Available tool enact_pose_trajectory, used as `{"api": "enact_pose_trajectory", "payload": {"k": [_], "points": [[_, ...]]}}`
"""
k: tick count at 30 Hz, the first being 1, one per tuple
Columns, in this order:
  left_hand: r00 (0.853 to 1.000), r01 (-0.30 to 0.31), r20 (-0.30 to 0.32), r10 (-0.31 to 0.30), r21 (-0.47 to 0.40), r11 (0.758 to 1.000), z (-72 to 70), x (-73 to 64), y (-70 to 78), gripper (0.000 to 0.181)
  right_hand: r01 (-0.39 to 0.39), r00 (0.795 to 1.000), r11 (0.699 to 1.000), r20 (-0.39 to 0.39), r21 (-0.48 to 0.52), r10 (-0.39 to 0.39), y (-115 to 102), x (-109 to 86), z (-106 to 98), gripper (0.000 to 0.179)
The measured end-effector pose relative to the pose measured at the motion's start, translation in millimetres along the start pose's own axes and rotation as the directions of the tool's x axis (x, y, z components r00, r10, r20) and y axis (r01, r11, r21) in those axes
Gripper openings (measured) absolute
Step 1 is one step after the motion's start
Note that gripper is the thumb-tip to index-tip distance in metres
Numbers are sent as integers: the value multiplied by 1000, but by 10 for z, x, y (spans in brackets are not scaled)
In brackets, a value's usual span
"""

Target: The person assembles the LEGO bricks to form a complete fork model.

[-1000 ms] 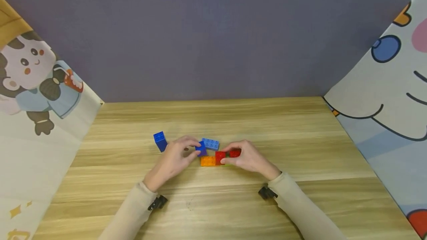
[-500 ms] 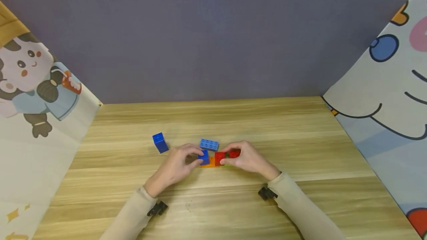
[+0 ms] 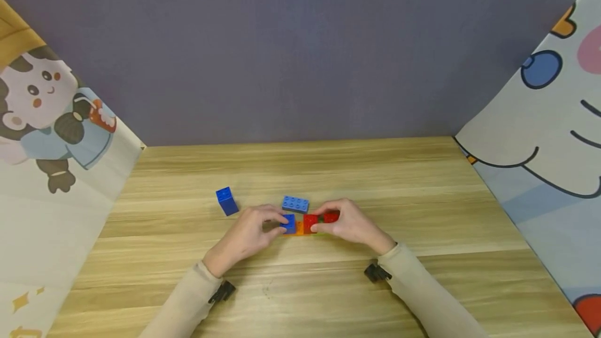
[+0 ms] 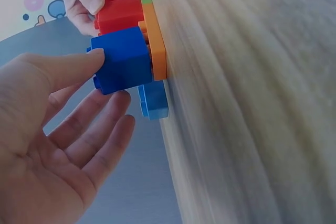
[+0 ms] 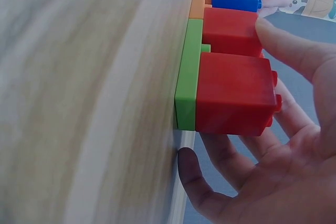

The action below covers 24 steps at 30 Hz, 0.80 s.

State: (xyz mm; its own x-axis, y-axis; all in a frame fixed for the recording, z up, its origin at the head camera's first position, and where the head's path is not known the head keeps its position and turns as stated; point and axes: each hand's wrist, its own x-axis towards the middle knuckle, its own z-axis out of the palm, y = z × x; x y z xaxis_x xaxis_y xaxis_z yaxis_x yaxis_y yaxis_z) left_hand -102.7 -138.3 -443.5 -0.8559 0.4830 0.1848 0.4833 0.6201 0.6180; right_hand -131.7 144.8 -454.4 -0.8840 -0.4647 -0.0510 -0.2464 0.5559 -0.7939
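My left hand pinches a dark blue block between thumb and fingers, over the left end of a flat orange brick. In the left wrist view the blue block sits slightly tilted against the orange studs. My right hand grips a red block that stands across the joint of the orange brick and a flat green brick. A second red block stands on the green brick's far right end, beneath the right palm in the head view. Green studs show between the two red blocks.
A flat light blue brick with several studs lies just behind the row. Off to the left, a tall dark blue block stands upright on the wooden table. A grey panel rises at the table's back edge.
My left hand has brought the blue block forward and right, from beside the light blue brick onto the orange brick. The right hand has stayed on the red block.
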Motion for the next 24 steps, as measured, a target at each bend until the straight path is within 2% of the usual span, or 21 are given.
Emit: {"api": "enact_pose_trajectory", "payload": {"k": [6, 13, 20, 24], "points": [[1000, -14, 4, 13, 43, 999, -7, -12, 23, 17, 3, 1000, 1000, 10, 7, -3, 9, -1, 17, 31], [998, -57, -12, 59, 126, 990, 20, -17, 46, 16, -14, 1000, 1000, 2, 10, 14, 20, -11, 20, 28], [998, -56, 12, 55, 135, 989, 3, 7, 54, 15, -18, 1000, 1000, -4, 2, 18, -2, -10, 17, 28], [998, -59, 25, 56, 167, 984, -21, 32, 89, 13, -5, 1000, 1000, 1, 2, 5, -29, -4, 4, 29]]}}
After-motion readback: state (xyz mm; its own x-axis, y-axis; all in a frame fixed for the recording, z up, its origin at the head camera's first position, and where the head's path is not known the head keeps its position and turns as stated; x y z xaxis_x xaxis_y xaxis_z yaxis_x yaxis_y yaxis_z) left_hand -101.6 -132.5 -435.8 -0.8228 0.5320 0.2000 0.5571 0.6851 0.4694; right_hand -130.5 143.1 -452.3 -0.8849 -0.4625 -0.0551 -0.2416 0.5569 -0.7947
